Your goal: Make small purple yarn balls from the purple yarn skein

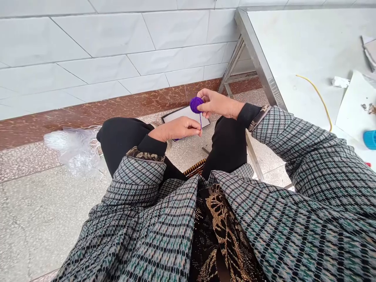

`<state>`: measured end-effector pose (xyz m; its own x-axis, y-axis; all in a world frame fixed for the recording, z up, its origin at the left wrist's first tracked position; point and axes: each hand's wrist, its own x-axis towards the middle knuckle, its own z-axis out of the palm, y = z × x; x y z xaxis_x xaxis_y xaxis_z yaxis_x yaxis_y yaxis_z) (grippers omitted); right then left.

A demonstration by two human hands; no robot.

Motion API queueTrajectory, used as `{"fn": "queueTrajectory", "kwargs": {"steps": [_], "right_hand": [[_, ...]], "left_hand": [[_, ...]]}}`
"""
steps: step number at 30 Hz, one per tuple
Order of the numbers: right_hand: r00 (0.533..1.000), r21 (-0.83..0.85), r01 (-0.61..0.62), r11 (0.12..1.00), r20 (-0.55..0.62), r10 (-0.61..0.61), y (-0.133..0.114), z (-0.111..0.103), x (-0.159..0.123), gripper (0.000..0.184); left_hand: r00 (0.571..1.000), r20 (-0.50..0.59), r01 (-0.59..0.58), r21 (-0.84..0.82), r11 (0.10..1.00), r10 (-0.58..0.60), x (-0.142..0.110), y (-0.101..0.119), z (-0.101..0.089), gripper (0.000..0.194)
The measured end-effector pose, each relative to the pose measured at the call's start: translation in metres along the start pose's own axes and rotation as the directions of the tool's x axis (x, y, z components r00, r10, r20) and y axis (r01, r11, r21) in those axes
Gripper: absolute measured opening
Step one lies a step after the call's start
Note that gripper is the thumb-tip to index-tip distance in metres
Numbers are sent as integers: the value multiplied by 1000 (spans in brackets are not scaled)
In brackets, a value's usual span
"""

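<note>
Right hand (212,103), half-curled, is gripping purple yarn ball (196,105) above far edge of dark-rimmed panel (185,112); left hand (181,128), nearly closed, is pinching strand (201,119). Ball probably feeling light, soft; sides suiting gentle hold.

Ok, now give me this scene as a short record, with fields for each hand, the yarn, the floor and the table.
Left hand: fingertips pinching the purple strand
Right hand: fingers and thumb gripping the purple yarn ball
Yarn: strand hangs from the ball to the left hand
Below the hands: white panel with a dark edge, partly hidden
Floor, left: clear plastic bag; contents unclear
Table, right: white top, yellow cord, blue object cut off by the frame
</note>
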<state>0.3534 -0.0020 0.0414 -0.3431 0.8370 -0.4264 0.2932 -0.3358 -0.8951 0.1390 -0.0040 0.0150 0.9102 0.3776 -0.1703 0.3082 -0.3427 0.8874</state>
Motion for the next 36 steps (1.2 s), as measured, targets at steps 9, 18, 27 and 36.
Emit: {"fn": "queueTrajectory", "kwargs": {"steps": [9, 18, 27, 36], "right_hand": [[902, -286, -86, 954, 385, 197, -11, 3, -16, 37], [999, 120, 25, 992, -25, -22, -9, 2, -5, 30], [926, -216, -106, 971, 333, 175, -8, 3, -15, 38], [995, 64, 40, 997, -90, -34, -11, -3, -2, 33]], "left_hand": [[882, -464, 89, -6, 996, -82, -9, -15, -9, 28], [966, -247, 74, 4, 997, -71, 5, -11, 5, 26], [817, -570, 115, 8, 993, -90, -6, -18, -8, 25], [982, -185, 25, 4, 1000, -24, 3, -8, 7, 29]]}}
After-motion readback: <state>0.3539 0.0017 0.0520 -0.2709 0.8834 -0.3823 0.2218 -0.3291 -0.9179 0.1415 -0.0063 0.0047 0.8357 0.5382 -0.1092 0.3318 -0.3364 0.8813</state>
